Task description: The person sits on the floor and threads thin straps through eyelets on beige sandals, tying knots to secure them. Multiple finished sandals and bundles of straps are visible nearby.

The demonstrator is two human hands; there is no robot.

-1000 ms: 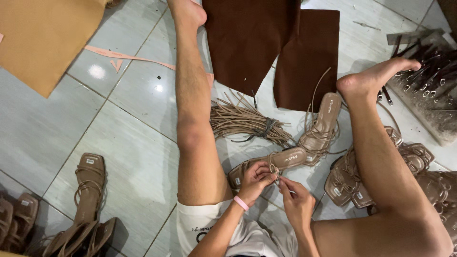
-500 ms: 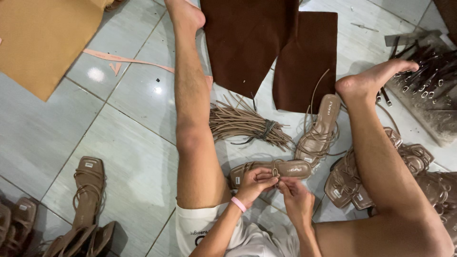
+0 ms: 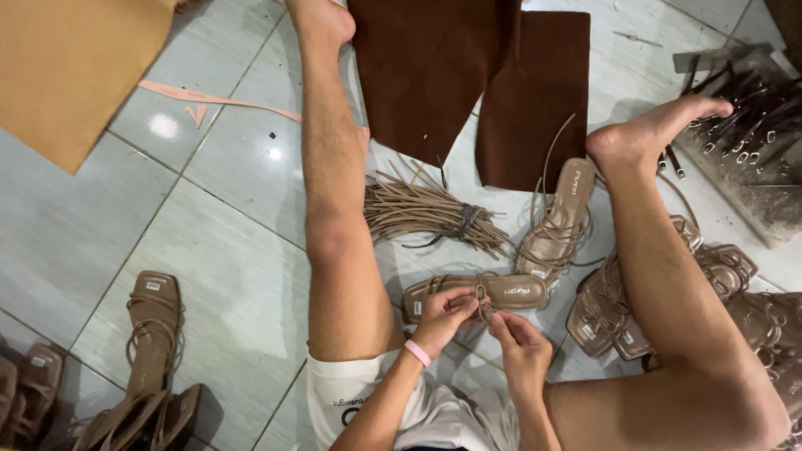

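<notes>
I sit on a tiled floor with my legs spread. A tan strappy sandal (image 3: 510, 292) lies sideways between them. My left hand (image 3: 443, 317), with a pink band on the wrist, pinches the thin straps at the sandal's middle. My right hand (image 3: 520, 338) holds the strap ends just right of it, fingers closed on the cord. A bundle of tan cords (image 3: 426, 213) lies just beyond the sandal, tied with a dark band.
A second sandal (image 3: 560, 221) lies by my right foot, and a heap of sandals (image 3: 668, 309) sits under my right leg. More sandals (image 3: 150, 334) lie at bottom left. Dark brown sheets (image 3: 468, 75), a tan sheet (image 3: 67, 67) and a tray of metal tools (image 3: 743, 125) surround me.
The sandal has turned from slanted to lying level across the floor, closer to my hands. Both hands stay on its straps.
</notes>
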